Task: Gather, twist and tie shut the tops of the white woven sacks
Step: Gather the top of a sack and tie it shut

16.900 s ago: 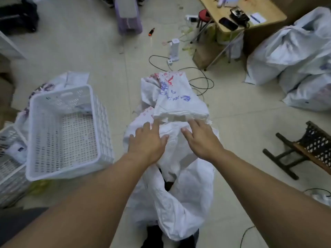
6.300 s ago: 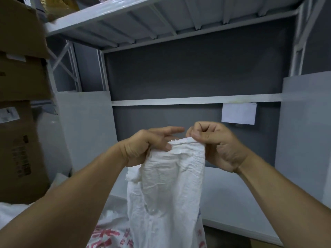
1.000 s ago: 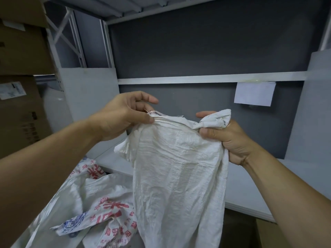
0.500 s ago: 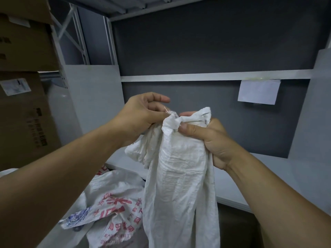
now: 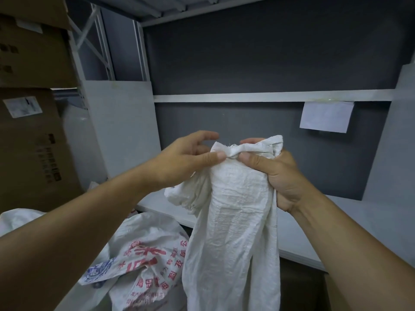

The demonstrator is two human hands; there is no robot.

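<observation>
We hold the sack [image 5: 233,221] up in front of us, at chest height, before a grey shelf back panel [image 5: 247,59]. Our right hand [image 5: 276,173] grips its gathered top, the thumb laid across the front and the fingers [image 5: 251,140] curled round behind, so that a crumpled tuft of cloth sticks up above the fist. Our left hand [image 5: 186,158] meets it from the other side: the thumb presses the sack's top corner against the fingers behind it, pinching the cloth, while the forefinger stretches out loose above. The two thumbs almost touch. Below the hands the sack hangs limp and wrinkled, with a loose fold bulging out under the left wrist.

Lower left, a second sack [image 5: 148,261] with red and blue print lies slumped, just beside the hanging one. Brown boxes [image 5: 29,131] are stacked at the left. A white rail [image 5: 269,97] runs across the panel, with a paper slip [image 5: 325,117] hanging from it.
</observation>
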